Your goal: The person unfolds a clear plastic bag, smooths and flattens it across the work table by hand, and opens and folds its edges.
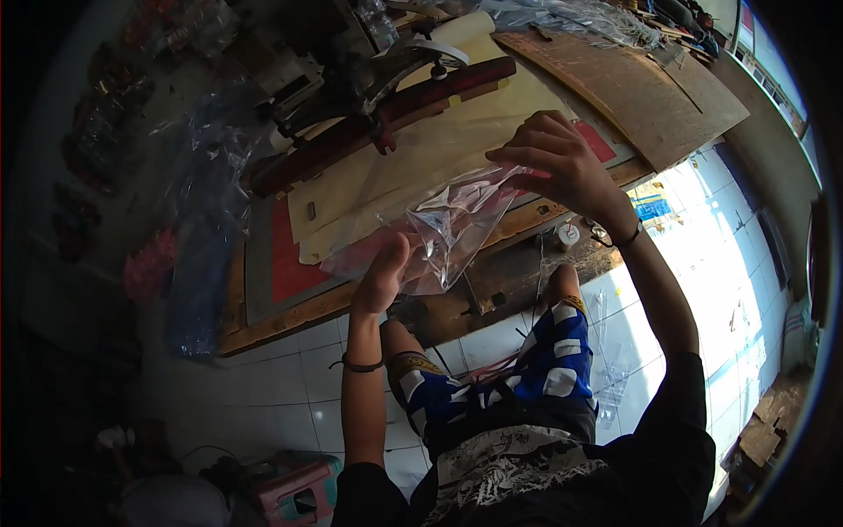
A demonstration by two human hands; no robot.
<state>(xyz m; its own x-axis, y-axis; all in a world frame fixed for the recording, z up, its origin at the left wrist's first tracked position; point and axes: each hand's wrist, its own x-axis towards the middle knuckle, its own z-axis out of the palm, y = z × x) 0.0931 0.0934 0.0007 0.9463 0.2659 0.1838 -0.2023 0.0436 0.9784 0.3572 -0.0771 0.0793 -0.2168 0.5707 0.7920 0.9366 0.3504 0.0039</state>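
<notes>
A clear, shiny plastic sheet (452,211), creased and catching the light, stretches between my two hands above the near edge of the workbench. My right hand (558,162) pinches its upper right part between thumb and fingers. At the lower left, my left hand (378,277) is closed at the plastic's edge with the thumb up; its other fingers are mostly hidden. Beneath the plastic lies a cream-coloured sheet (342,198) over a red surface (294,263). Beyond my hands, a dark red bar (421,101) of a machine crosses the bench.
A small grey piece (311,211) lies on the cream sheet. A brown board (628,97) rests at the back right. More clear plastic (206,220) hangs at the left. A white round container (567,234) stands below the bench edge. A pink and green stool (303,492) is at the lower left.
</notes>
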